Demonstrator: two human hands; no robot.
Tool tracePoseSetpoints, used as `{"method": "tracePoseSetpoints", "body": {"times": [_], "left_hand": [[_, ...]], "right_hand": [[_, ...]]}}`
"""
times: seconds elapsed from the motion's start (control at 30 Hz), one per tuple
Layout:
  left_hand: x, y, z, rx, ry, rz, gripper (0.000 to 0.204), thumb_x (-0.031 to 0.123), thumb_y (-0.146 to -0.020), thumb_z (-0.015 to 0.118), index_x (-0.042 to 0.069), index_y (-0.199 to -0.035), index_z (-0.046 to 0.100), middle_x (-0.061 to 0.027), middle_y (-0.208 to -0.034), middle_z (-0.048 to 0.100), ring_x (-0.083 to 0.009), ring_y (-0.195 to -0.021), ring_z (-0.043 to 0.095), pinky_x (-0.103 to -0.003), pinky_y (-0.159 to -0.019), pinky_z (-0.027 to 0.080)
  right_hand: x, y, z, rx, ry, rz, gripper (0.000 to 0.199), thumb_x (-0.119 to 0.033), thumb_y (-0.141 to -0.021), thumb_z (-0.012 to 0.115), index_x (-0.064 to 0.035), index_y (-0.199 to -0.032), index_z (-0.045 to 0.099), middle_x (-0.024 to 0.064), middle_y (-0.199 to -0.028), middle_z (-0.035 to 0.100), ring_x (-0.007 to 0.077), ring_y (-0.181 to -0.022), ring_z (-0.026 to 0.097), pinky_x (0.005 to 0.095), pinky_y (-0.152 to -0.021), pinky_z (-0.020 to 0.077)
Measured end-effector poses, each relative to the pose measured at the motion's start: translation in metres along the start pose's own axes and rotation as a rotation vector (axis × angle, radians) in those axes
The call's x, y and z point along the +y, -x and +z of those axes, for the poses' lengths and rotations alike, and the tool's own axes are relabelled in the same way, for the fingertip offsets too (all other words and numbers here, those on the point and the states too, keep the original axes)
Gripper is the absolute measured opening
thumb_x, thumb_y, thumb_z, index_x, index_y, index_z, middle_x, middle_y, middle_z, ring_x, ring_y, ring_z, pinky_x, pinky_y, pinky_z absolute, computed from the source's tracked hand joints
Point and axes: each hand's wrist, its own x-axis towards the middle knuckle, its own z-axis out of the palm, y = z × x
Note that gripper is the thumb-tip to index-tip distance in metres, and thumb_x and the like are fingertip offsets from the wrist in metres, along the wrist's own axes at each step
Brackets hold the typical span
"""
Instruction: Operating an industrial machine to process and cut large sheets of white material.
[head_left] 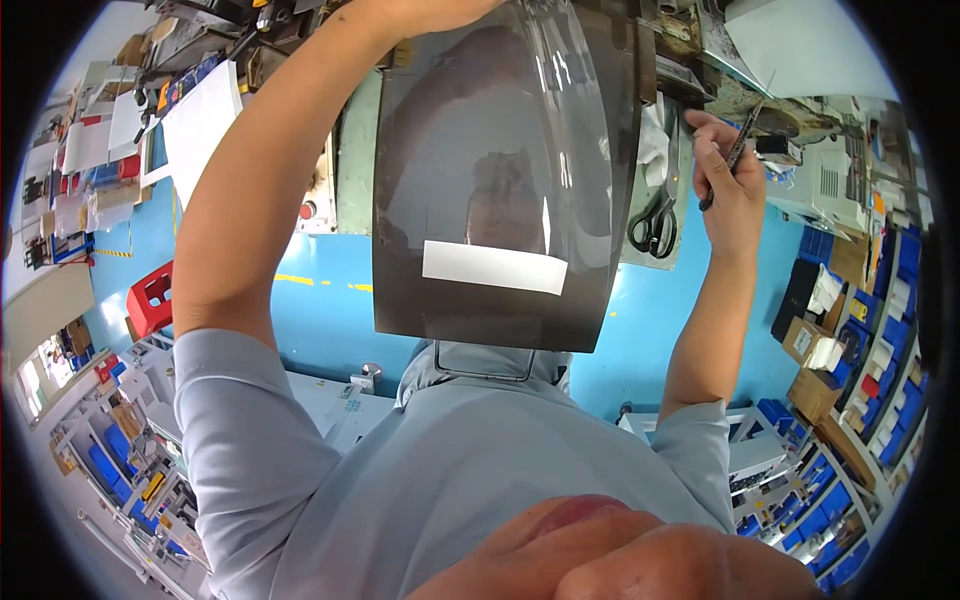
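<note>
A dark, glossy sheet (440, 200) lies in front of me, with a white rectangular strip (495, 267) on its near part. Clear, creased plastic film (570, 90) stretches over its right side up to the top edge. My left hand (435, 14) reaches across to the far end of the sheet, beside the film; its fingers run out of the picture. To the right of the sheet, my right hand (728, 175) is closed around a slim, dark, pen-like tool (741, 142), its thin end pointing up and away. Black-handled scissors (655, 225) rest between sheet and right hand.
Crumpled white paper (654, 150) sits by the scissors. Worn metal machinery (790, 118) and a pale box-shaped unit (825, 180) stand at the far right. White sheets (205, 130) lie at left, above a red stool-like object (152, 300) on the blue floor (320, 270).
</note>
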Motion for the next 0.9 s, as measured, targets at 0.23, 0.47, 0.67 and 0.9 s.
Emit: {"method": "tracePoseSetpoints", "body": {"times": [0.23,0.47,0.67,0.9], "left_hand": [[0.034,0.039,-0.034,0.087,0.032,0.023,0.014,0.015,-0.099,0.066,0.001,-0.096,0.067,-0.003,-0.087,0.067,-0.0089,-0.078,0.06,-0.026,-0.07,0.049],[0.055,0.085,-0.053,0.018,0.041,0.01,0.012,0.014,-0.098,0.068,0.002,-0.097,0.064,-0.0002,-0.08,0.064,-0.0057,-0.071,0.056,-0.023,-0.063,0.044],[0.048,0.063,-0.058,-0.4,0.135,-0.388,0.04,0.036,-0.106,0.053,0.002,-0.122,0.065,-0.009,-0.097,0.069,-0.0191,-0.092,0.065,-0.034,-0.081,0.051],[0.015,-0.012,-0.022,-0.611,-0.626,-0.118,0.062,0.05,-0.107,0.033,-0.001,-0.129,0.061,-0.027,-0.135,0.059,-0.0399,-0.13,0.052,-0.047,-0.111,0.04]], "right_hand": [[0.001,-0.016,0.055,-0.279,-0.223,0.127,0.012,-0.017,-0.101,0.059,-0.007,-0.097,0.065,0.0171,-0.124,0.069,0.0029,-0.055,0.041,0.0199,-0.046,0.0298],[0.0,-0.033,0.089,-0.282,-0.117,0.189,0.014,-0.021,-0.1,0.062,-0.007,-0.1,0.065,0.012,-0.1,0.072,0.0007,-0.046,0.034,0.0201,-0.042,0.0244],[0.001,-0.049,0.092,-0.134,-0.136,0.135,0.012,-0.016,-0.095,0.069,-0.005,-0.1,0.066,0.0033,-0.082,0.068,0.0014,-0.047,0.036,0.0209,-0.043,0.0251],[0.008,-0.048,0.083,-0.047,-0.265,0.191,0.01,-0.012,-0.093,0.069,-0.0043,-0.098,0.064,0.0116,-0.091,0.07,0.0027,-0.048,0.038,0.0217,-0.043,0.0258]]}}
